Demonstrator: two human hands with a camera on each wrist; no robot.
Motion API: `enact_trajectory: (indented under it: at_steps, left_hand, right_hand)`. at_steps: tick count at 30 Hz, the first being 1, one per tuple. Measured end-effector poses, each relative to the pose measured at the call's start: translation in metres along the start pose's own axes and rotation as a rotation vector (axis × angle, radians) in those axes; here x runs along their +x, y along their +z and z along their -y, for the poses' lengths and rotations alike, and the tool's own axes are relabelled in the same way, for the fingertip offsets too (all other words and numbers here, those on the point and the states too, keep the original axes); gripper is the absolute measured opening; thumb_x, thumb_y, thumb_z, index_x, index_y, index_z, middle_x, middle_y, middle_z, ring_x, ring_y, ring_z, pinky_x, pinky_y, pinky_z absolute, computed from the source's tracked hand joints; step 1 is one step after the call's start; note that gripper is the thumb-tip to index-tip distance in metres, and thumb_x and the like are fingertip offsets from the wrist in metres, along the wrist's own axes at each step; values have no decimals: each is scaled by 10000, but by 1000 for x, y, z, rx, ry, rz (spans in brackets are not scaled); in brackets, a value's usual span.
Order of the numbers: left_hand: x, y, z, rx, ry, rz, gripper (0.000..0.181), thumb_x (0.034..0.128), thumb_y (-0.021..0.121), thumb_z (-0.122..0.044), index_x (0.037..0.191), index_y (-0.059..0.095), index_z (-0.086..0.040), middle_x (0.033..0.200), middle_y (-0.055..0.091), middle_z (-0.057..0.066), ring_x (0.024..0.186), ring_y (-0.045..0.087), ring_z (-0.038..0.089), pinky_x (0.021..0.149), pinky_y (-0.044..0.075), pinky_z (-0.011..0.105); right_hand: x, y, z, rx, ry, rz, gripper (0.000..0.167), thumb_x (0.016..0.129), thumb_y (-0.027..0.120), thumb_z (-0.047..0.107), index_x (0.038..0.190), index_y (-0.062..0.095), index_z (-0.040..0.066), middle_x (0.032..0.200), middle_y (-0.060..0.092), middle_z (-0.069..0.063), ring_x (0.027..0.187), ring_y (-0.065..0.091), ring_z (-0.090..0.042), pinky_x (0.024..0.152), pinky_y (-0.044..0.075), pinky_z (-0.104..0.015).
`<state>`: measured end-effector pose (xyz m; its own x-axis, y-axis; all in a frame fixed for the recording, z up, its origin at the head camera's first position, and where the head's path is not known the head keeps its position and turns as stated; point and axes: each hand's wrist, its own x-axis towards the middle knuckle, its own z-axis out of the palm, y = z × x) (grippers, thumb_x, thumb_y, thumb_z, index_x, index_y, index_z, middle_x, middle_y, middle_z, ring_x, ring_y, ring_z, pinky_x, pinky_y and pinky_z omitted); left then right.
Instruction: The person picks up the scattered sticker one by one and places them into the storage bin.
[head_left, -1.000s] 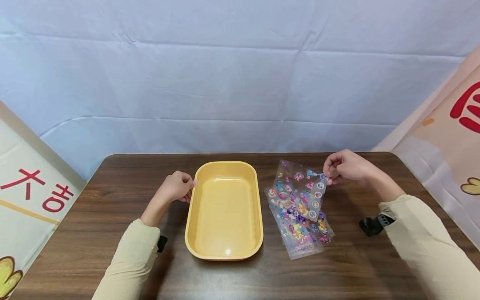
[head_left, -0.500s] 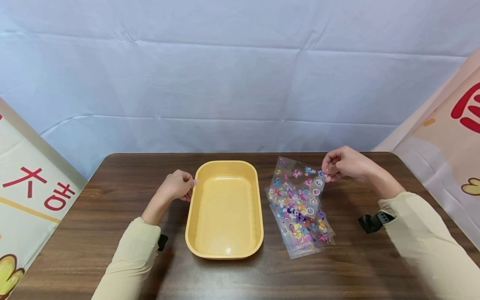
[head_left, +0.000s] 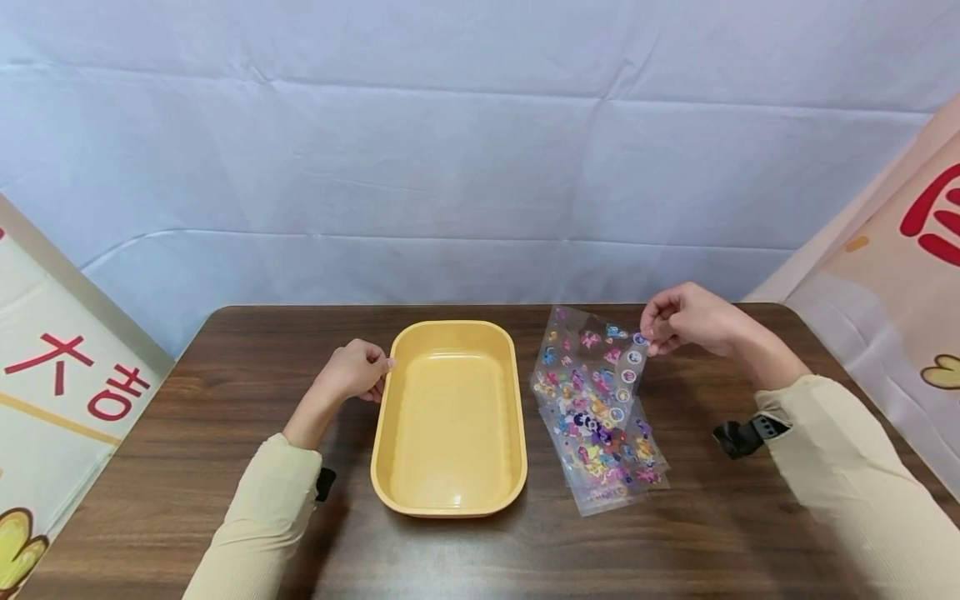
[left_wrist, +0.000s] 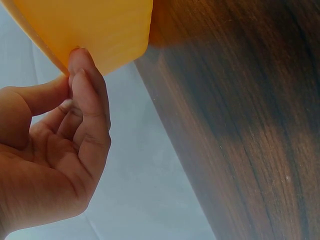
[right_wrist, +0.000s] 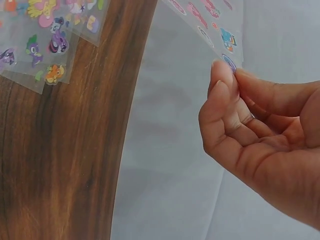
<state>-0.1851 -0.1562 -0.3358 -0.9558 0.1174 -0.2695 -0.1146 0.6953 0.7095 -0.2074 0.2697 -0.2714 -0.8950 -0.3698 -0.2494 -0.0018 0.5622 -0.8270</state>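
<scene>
My left hand (head_left: 354,372) pinches the left rim of a yellow rectangular tray (head_left: 450,433) between thumb and fingers; the left wrist view shows the thumb on one side of the wall and the fingers on the other. Nothing lies in the tray. To its right, my right hand (head_left: 692,318) pinches the corner of a clear sticker sheet (head_left: 592,354) printed with small colourful ponies and a row of round stickers. That sheet slants up off a pile of similar sticker sheets (head_left: 611,492). In the right wrist view the pinched corner stands above the table, apart from the pile.
The dark wood-grain table (head_left: 450,562) ends at a far edge just beyond the tray. A pale cloth (head_left: 450,167) hangs behind it. Printed cloths with red characters flank both sides. A black strap device (head_left: 750,435) sits at the right wrist.
My right hand has moved up and slightly left, drawing the top sticker sheet the same way, so it overlaps the pile less. My left hand and the tray stay in place.
</scene>
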Motion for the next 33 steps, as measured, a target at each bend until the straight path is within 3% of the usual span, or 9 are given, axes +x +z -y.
enact_trajectory:
  at_steps: [11, 16, 33]
  left_hand:
    - [0, 1, -1, 8, 0, 2, 310, 949, 506, -157, 669, 529, -24, 627, 613, 85, 536, 614, 150, 560, 530, 292]
    - [-1, 1, -2, 7, 2, 6, 287, 951, 500, -162, 743, 594, 12, 629, 615, 81, 540, 613, 148, 569, 531, 300]
    - [-3, 0, -2, 14, -1, 10, 279, 953, 496, -159, 776, 620, 18, 627, 611, 84, 536, 612, 146, 576, 535, 311]
  right_hand:
    - [1, -3, 13, -7, -10, -23, 77, 865, 468, -126, 898, 531, -158, 745, 565, -136, 669, 628, -236, 624, 538, -335]
    - [1, -5, 20, 4, -7, -35, 77, 855, 466, -140, 899, 523, -167, 737, 564, -141, 657, 627, -227, 620, 539, -335]
    - [6, -4, 41, -6, -44, -17, 92, 879, 478, -109, 933, 520, -170, 766, 566, -137, 675, 632, -218, 645, 540, -329]
